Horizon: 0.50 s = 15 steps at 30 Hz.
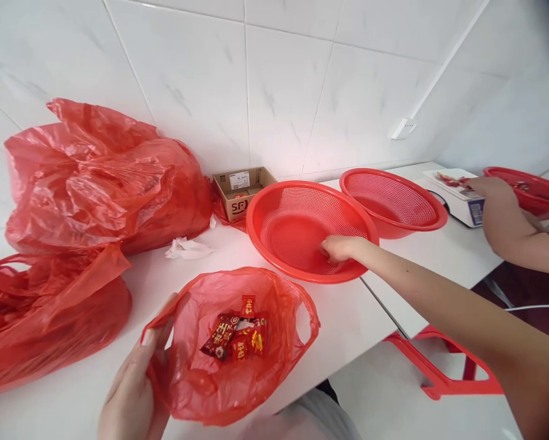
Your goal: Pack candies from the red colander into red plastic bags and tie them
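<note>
My left hand (130,388) grips the left rim of a red plastic bag (210,391), thumb on the outside, and its mouth gapes upward. Inside lie several small wrapped packets: a dark brown-red packet (221,335) with white characters, and red ones such as a small red packet (248,305) with yellow characters. Beyond the bag, my right hand (341,249) reaches down into a red perforated plastic basket (287,235). Its fingers are curled together low against the basket's near right side; what they hold, if anything, is hidden.
Large red bags (104,177) bulge at the left, near crumpled tissue (189,249) and a cardboard box (244,190). A second basket (393,198) stands right, then a scale (461,205) where a co-worker's hand (494,189) works. A red stool (443,366) stands below the table edge.
</note>
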### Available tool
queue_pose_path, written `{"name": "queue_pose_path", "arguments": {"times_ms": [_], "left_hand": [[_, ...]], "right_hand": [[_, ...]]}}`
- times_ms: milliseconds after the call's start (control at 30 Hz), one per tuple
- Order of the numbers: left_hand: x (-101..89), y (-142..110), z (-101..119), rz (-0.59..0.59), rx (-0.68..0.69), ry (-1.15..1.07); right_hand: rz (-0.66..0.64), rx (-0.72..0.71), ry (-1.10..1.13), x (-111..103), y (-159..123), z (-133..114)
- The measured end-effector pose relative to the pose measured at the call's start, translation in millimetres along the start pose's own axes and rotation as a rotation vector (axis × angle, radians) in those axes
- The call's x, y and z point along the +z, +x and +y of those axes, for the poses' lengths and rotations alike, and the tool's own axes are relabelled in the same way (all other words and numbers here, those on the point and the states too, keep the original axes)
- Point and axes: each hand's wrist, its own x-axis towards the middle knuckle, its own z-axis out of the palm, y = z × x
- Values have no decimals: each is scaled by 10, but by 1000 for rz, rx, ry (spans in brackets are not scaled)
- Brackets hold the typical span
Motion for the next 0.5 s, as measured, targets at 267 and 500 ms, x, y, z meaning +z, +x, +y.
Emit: {"name": "queue_pose_path", "arguments": {"times_ms": [267,500], "left_hand": [[20,-60,68,-66,9,90],[60,-60,114,-96,-45,118]], "right_hand": [[-111,-276,132,-47,-35,-339],[106,-411,179,-334,-302,-695]]}}
